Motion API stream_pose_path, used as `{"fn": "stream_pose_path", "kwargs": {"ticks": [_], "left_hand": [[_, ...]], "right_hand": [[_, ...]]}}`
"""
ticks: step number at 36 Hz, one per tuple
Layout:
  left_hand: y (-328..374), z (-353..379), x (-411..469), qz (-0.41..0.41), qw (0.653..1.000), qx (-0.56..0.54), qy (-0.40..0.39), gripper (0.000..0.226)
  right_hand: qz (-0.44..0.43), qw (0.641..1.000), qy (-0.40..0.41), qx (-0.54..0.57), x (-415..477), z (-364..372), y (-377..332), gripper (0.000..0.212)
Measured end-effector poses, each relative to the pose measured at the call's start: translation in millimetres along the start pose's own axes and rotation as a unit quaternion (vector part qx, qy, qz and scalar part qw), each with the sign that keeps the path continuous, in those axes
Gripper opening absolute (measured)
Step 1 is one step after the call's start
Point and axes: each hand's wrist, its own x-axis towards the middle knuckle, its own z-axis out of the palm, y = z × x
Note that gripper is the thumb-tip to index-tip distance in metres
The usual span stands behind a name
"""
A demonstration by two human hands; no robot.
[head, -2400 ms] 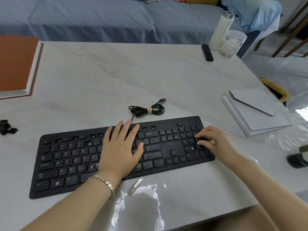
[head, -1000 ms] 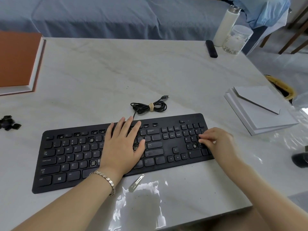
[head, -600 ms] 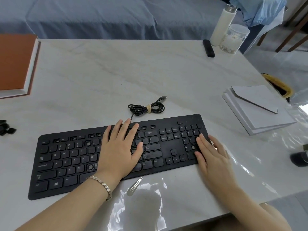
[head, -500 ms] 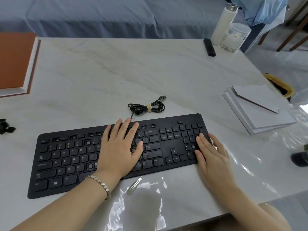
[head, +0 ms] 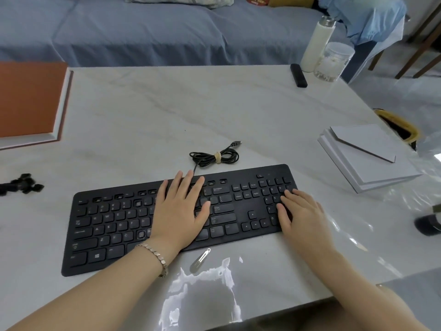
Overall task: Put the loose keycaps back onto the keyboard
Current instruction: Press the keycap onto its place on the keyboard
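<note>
A black keyboard (head: 114,225) lies across the near middle of the white marble table, with a few bare key sockets showing in its left half and top row. My left hand (head: 179,211) rests flat on the middle keys, fingers straight. My right hand (head: 303,216) lies flat on the number pad at the keyboard's right end, fingers straight. A small pile of loose black keycaps (head: 21,183) sits at the table's far left edge, apart from both hands.
The coiled keyboard cable (head: 214,156) lies just behind the keyboard. A metal clip tool (head: 200,260) sits in front of it. An orange book (head: 28,101) is at the back left, grey boards (head: 367,154) at the right, a bottle (head: 317,41), jar (head: 334,60) and black stick (head: 298,75) at the back right.
My right hand went from curled fingertips pressing on the number pad to lying flat on it with straight fingers. My left hand has stayed flat on the middle keys.
</note>
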Motion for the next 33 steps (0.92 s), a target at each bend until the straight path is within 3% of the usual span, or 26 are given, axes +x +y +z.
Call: {"fn": "stream_pose_path", "kwargs": {"ticks": [2, 5, 9, 16, 22, 33], "left_hand": [[-1, -5, -2, 0.006, 1.0, -0.018, -0.02, 0.064], [-12, -9, -11, 0.038, 0.998, -0.051, -0.013, 0.078], [-44, -23, -33, 0.053, 0.993, -0.105, 0.004, 0.052], [-144, -51, -78, -0.094, 0.984, -0.118, 0.096, 0.039], [-230, -73, -97, -0.281, 0.945, -0.141, 0.085, 0.052], [-295, -72, -72, -0.262, 0.95, -0.166, 0.033, 0.055]], "right_hand": [[0.014, 0.999, -0.041, -0.026, 6, -9, -11, 0.01], [0.016, 0.996, -0.091, 0.011, 13, -23, -40, 0.015], [-0.011, 0.974, -0.183, 0.132, 18, -35, -98, 0.022], [-0.099, 0.937, -0.286, 0.172, 24, -18, -193, 0.021], [-0.164, 0.919, -0.32, 0.164, 25, -1, -257, 0.022], [-0.176, 0.9, -0.358, 0.178, 26, 29, -315, 0.021]]}}
